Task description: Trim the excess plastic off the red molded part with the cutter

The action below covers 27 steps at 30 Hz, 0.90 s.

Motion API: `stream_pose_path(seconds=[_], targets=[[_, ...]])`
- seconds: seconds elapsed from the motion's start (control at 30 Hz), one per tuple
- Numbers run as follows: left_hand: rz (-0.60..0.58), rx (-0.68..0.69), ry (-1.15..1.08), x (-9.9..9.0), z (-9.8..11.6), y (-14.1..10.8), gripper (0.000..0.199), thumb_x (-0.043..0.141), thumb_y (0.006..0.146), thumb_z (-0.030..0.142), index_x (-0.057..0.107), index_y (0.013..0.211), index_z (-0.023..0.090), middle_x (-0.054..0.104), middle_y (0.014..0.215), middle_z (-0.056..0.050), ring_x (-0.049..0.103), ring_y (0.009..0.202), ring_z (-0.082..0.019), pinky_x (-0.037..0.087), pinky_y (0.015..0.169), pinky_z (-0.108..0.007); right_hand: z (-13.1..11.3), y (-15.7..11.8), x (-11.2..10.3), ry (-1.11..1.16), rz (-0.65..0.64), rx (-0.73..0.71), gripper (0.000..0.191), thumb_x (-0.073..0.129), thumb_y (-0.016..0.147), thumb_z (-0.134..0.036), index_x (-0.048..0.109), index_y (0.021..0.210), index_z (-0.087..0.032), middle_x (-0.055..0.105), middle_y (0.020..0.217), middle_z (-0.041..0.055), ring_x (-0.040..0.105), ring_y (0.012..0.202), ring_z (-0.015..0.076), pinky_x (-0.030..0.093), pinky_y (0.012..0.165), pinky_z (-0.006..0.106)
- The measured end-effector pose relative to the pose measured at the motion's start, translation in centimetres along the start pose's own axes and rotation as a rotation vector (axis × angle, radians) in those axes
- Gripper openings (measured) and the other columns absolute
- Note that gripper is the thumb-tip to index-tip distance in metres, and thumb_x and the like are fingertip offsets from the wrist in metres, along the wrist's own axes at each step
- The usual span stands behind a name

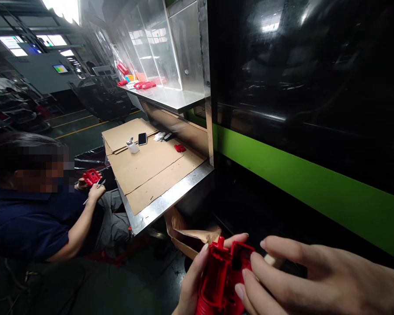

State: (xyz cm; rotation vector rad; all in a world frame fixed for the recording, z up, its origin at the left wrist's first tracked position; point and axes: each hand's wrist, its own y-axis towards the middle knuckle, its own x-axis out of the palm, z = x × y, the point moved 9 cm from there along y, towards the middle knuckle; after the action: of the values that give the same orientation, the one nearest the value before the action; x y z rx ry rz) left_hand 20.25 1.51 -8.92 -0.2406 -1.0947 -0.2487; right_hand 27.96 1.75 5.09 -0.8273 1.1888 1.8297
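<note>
Left hand [189, 286] half curled around a red part [216, 278], thumb up its near side, one fingertip showing behind the top; firm hold. Right hand [318, 273] loosely bent, three fingertips against the part's right side; whether they grip or merely rest, I cannot tell. Topmost finger sits clear of the part, with a pale piece [274, 261] just beneath, mostly hidden. Pale lettering [119, 101] on a dark machine [100, 98] in the background, too small to read; coloured blocks on a lit screen [60, 68], text likewise illegible. Part: glossy, hollow, long trough on the left, peg on top, ridges at the lower end, a shorter hollow section alongside on the right. It is low in front of me, beyond the near edge of the bench [170, 197], brown paper [195, 236] just behind. At my left a co-worker [36, 223] holds another red part [91, 176] and a slim tool [100, 183].
</note>
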Motion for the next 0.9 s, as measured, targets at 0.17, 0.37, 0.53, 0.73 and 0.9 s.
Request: stream_pose_path(seconds=[0.17, 0.37, 0.53, 0.73, 0.9], targets=[[0.093, -0.027, 0.004, -0.4, -0.2, 0.4, 0.055, 0.034, 0.103, 0.044, 0.063, 0.133, 0.009, 0.069, 0.117, -0.019, 0.062, 0.118, -0.033, 0.035, 0.116, -0.046, -0.1, 0.4, -0.2, 0.006, 0.047, -0.039, 0.061, 0.023, 0.093, 0.006, 0.072, 0.107, -0.027, 0.071, 0.105, -0.0085, 0.059, 0.105, 0.0123, 0.055, 0.092, 0.028], [0.130, -0.086, -0.007, -0.4, -0.7, 0.7, 0.052, 0.038, 0.101, 0.043, 0.069, 0.124, 0.008, 0.072, 0.102, -0.018, 0.070, 0.096, -0.030, 0.047, 0.106, -0.046, -0.5, 0.6, 0.3, -0.019, -0.028, -0.138, 0.052, 0.033, 0.087, 0.006, 0.070, 0.104, -0.027, 0.067, 0.113, -0.0078, 0.055, 0.111, 0.0147, 0.053, 0.098, 0.032], [0.257, -0.166, 0.059, -1.2, -1.4, 0.5, 0.050, 0.047, 0.098, 0.044, 0.073, 0.115, 0.005, 0.071, 0.082, -0.015, 0.069, 0.074, -0.023, 0.056, 0.086, -0.035, -0.3, 0.9, 0.0, 0.091, -0.045, -0.170, 0.050, 0.032, 0.085, 0.006, 0.069, 0.096, -0.026, 0.068, 0.107, -0.0058, 0.056, 0.105, 0.0143, 0.051, 0.100, 0.029], [0.142, -0.187, 0.027, -0.6, -2.2, 1.1, 0.053, 0.038, 0.101, 0.042, 0.069, 0.122, 0.006, 0.072, 0.091, -0.015, 0.070, 0.087, -0.026, 0.053, 0.091, -0.037, -1.5, 0.3, 1.7, 0.158, -0.211, -0.288, 0.033, 0.038, 0.089, -0.010, 0.070, 0.087, -0.020, 0.064, 0.102, 0.0006, 0.053, 0.075, 0.0160, 0.054, 0.077, 0.028], [0.226, -0.004, -0.100, -1.3, -0.8, 0.9, 0.058, 0.036, 0.101, 0.050, 0.062, 0.133, 0.009, 0.069, 0.116, -0.018, 0.066, 0.109, -0.028, 0.051, 0.096, -0.032, -0.4, -0.7, 1.3, 0.074, -0.082, -0.138, 0.045, 0.033, 0.093, -0.003, 0.071, 0.104, -0.022, 0.069, 0.111, -0.0035, 0.059, 0.100, 0.0155, 0.052, 0.085, 0.031]])
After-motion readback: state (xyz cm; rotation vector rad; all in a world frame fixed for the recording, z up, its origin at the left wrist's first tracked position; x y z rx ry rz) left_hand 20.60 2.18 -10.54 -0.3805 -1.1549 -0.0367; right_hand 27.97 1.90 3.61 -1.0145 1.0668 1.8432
